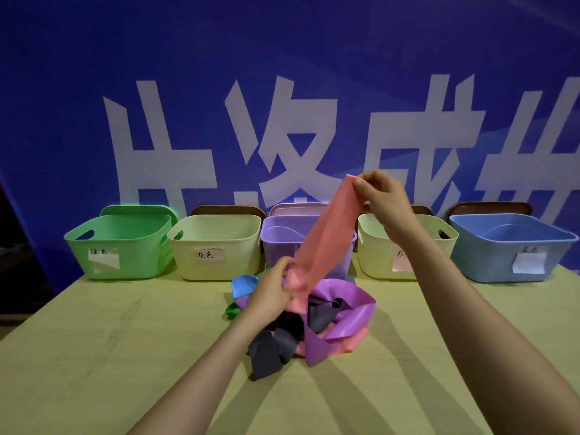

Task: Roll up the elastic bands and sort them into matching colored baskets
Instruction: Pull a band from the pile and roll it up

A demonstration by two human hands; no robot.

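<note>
The table (94, 356) runs out in front of the purple basket (279, 243). Green basket (125, 246) sits far left of it, blue basket (502, 249) far right. Just before it lies the tangled pile of bands (342, 312). The pink band (326, 233) stretches diagonally across its front: right hand (381, 193) pinches the top end above it, left hand (273, 288) grips the lower end just below.
</note>
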